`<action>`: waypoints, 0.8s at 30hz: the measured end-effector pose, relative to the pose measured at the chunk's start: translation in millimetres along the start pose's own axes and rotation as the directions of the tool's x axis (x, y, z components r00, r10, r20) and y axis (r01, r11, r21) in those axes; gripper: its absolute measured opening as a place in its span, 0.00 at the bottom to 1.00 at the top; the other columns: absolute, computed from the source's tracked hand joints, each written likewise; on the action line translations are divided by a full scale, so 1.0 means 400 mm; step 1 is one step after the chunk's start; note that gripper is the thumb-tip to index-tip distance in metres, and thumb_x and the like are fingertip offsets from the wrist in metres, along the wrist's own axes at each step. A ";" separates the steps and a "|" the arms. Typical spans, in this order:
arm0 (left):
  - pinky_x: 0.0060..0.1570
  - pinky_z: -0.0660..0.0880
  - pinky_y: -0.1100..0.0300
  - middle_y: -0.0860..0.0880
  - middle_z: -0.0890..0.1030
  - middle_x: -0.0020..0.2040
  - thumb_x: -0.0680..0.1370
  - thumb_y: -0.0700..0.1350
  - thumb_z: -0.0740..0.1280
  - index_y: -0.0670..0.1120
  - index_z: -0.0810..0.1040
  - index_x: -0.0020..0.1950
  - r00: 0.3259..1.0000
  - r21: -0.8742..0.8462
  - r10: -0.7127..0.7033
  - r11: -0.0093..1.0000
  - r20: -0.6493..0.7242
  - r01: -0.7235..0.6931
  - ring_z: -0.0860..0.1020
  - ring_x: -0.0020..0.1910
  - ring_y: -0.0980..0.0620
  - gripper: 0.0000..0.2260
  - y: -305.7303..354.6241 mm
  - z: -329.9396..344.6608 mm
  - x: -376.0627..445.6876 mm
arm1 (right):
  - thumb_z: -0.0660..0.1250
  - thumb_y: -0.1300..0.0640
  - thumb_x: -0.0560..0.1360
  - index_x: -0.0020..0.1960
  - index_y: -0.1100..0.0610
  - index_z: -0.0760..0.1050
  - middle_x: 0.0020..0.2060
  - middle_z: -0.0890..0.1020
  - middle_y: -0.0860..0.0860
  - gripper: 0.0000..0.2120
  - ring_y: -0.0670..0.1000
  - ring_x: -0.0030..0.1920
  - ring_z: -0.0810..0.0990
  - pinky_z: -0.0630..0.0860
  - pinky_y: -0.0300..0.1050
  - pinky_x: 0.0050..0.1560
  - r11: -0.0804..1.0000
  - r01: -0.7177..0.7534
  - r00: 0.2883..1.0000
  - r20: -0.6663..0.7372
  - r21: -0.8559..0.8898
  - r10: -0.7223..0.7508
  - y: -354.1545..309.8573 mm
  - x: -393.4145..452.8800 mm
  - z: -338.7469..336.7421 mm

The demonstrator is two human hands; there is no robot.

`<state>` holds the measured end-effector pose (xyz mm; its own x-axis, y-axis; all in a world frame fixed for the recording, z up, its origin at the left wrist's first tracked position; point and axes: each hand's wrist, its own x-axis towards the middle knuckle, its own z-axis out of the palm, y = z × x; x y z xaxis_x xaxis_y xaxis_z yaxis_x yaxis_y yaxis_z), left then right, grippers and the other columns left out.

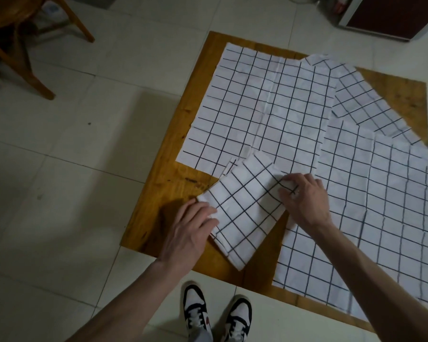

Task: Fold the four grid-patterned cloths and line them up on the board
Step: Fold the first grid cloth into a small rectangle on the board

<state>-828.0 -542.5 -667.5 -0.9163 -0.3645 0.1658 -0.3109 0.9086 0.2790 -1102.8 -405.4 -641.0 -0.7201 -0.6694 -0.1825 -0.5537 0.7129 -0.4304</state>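
A wooden board (173, 183) lies on the tiled floor. On its near left part sits a folded white cloth with a black grid (242, 206), set at a slant. My left hand (190, 228) presses flat on its left edge. My right hand (304, 198) pinches the folded cloth's right corner. Three more grid cloths lie unfolded: a large one (257, 104) across the board's middle, one (371, 104) at the far right partly under it, and one (381, 213) at the near right, reaching past the board's right edge.
A wooden chair (17, 40) stands at the far left on the tiles. A dark cabinet (391, 16) is at the far right corner. My two shoes (215, 314) stand at the board's near edge.
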 end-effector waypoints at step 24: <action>0.53 0.77 0.55 0.52 0.77 0.51 0.81 0.55 0.68 0.51 0.72 0.64 0.716 -0.248 -0.684 0.676 0.141 0.695 0.75 0.51 0.53 0.15 0.073 -0.018 0.050 | 0.72 0.57 0.79 0.71 0.51 0.70 0.51 0.81 0.55 0.22 0.53 0.50 0.83 0.81 0.42 0.42 0.599 -0.378 0.918 0.203 0.706 0.340 -0.039 -0.150 -0.002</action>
<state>-853.6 -524.6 -649.2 -0.4785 -0.8538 -0.2051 -0.7840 0.3101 0.5377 -1051.3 -376.0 -622.5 -0.7647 -0.4143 -0.4935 0.2356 0.5331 -0.8126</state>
